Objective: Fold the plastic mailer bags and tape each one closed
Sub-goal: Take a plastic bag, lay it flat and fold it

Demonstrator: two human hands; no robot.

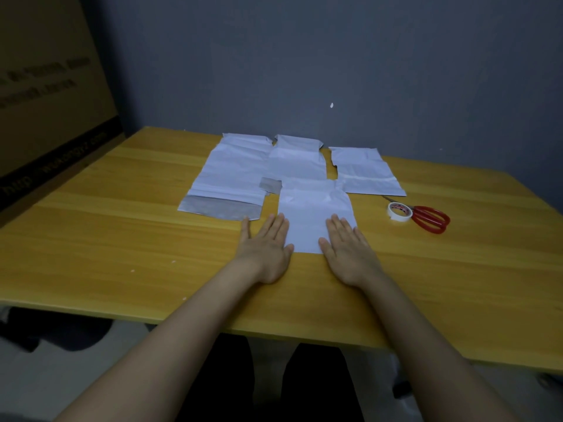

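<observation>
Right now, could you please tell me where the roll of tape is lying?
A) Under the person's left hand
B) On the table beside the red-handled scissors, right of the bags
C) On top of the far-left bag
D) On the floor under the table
B: the tape roll lies on the table right beside the red-handled scissors, to the right of the nearest mailer bag.

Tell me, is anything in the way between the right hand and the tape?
No. Only bare table lies between the right hand and the tape roll. The red scissors lie beyond it, farther right.
</observation>
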